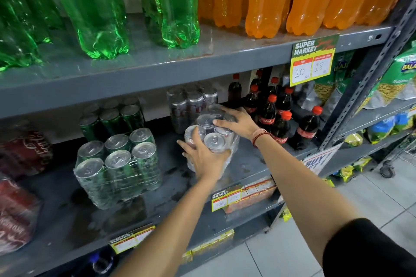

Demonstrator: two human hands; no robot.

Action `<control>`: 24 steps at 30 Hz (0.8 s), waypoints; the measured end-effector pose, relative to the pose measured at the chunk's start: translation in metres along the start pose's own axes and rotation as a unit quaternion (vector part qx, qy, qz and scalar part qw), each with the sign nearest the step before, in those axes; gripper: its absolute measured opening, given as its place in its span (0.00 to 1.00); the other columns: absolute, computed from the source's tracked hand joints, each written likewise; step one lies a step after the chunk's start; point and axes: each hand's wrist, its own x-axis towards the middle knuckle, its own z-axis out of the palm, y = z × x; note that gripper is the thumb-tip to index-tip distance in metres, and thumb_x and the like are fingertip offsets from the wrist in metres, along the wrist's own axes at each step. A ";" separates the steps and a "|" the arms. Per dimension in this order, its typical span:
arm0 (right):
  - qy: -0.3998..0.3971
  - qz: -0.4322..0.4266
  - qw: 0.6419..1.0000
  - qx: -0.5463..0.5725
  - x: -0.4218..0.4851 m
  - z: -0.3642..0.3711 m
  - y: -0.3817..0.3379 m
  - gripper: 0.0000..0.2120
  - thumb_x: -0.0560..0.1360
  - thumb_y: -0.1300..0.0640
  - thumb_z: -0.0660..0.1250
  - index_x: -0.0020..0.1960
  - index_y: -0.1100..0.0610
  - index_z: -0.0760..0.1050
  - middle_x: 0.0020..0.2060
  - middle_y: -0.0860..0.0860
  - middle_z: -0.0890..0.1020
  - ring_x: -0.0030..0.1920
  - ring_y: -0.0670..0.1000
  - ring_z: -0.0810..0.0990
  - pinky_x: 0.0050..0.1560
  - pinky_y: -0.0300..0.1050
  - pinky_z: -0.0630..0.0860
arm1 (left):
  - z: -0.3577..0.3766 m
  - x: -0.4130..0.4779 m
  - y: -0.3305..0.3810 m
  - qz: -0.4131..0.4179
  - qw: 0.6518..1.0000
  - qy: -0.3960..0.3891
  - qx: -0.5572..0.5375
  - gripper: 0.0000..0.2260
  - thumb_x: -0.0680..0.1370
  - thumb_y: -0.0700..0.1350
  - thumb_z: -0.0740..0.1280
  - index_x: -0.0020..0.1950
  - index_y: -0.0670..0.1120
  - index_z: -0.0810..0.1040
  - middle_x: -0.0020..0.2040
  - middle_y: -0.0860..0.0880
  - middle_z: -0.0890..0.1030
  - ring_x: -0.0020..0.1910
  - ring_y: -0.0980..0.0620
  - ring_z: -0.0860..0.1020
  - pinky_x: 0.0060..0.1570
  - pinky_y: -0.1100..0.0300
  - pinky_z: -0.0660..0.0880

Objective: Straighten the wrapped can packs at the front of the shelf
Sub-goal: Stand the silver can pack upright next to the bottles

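A plastic-wrapped pack of silver cans (pixel 212 132) stands near the front of the grey middle shelf (pixel 245 164), turned at an angle to the edge. My left hand (pixel 203 157) grips its near left corner, fingers spread over the wrap. My right hand (pixel 236 122) lies flat on the can tops at the pack's far right side. To the left, a wrapped pack of green cans (pixel 119 164) sits nearer the shelf front, also slightly skewed. At the far left edge lie red wrapped cola can packs (pixel 18 209), partly cut off.
More can packs stand behind: green (pixel 112 119) and silver (pixel 191 103). Small cola bottles (pixel 281 119) crowd the shelf right of my right hand. Large green and orange bottles fill the shelf above. Price tags (pixel 311 60) hang from shelf edges. A metal upright (pixel 369 74) bounds the right.
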 end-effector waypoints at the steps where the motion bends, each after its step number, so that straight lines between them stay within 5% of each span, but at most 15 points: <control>1: 0.019 0.007 1.000 -0.003 0.000 0.003 0.002 0.38 0.61 0.28 0.67 0.69 0.35 0.66 0.65 0.56 0.72 0.68 0.56 0.67 0.68 0.42 0.62 | -0.008 0.010 -0.005 0.019 1.000 -0.015 0.000 0.47 0.61 0.48 0.79 0.73 0.56 0.55 0.76 0.36 0.42 0.75 0.36 0.50 0.70 0.46 0.59; 4: 0.050 0.052 0.997 -0.036 -0.001 0.007 -0.001 0.44 0.58 0.22 0.61 0.71 0.36 0.62 0.68 0.57 0.71 0.68 0.60 0.68 0.68 0.49 0.66 | -0.037 0.046 -0.012 0.072 0.994 -0.082 0.031 0.46 0.59 0.44 0.81 0.72 0.53 0.60 0.73 0.41 0.59 0.71 0.43 0.63 0.67 0.57 0.63; 7: 0.042 0.069 0.995 -0.065 -0.005 0.008 -0.009 0.50 0.55 0.19 0.55 0.73 0.38 0.57 0.66 0.59 0.74 0.66 0.63 0.70 0.65 0.53 0.70 | -0.053 0.070 -0.010 0.089 0.984 -0.140 0.070 0.47 0.58 0.45 0.82 0.72 0.53 0.62 0.70 0.46 0.66 0.68 0.47 0.68 0.67 0.55 0.66; 13: 0.048 0.087 0.993 -0.067 -0.025 0.011 -0.017 0.47 0.56 0.19 0.53 0.68 0.44 0.65 0.59 0.60 0.77 0.64 0.65 0.70 0.65 0.58 0.69 | -0.059 0.072 -0.017 0.122 0.978 -0.153 0.073 0.47 0.58 0.43 0.82 0.71 0.54 0.62 0.70 0.46 0.67 0.68 0.48 0.67 0.68 0.51 0.66; 16: 0.053 0.097 0.992 -0.066 -0.040 0.009 -0.019 0.40 0.67 0.26 0.60 0.72 0.46 0.62 0.64 0.63 0.71 0.65 0.65 0.68 0.66 0.58 0.69 | -0.060 0.062 -0.019 0.132 0.977 -0.149 0.074 0.46 0.58 0.43 0.81 0.71 0.55 0.63 0.70 0.46 0.66 0.67 0.48 0.67 0.66 0.55 0.66; 24: 0.063 0.087 0.991 -0.077 -0.081 0.008 -0.013 0.38 0.69 0.29 0.61 0.75 0.42 0.56 0.63 0.62 0.70 0.64 0.64 0.69 0.64 0.57 0.70 | -0.064 0.025 -0.025 0.152 0.972 -0.166 0.063 0.44 0.60 0.43 0.80 0.70 0.56 0.62 0.69 0.49 0.64 0.63 0.55 0.65 0.59 0.60 0.63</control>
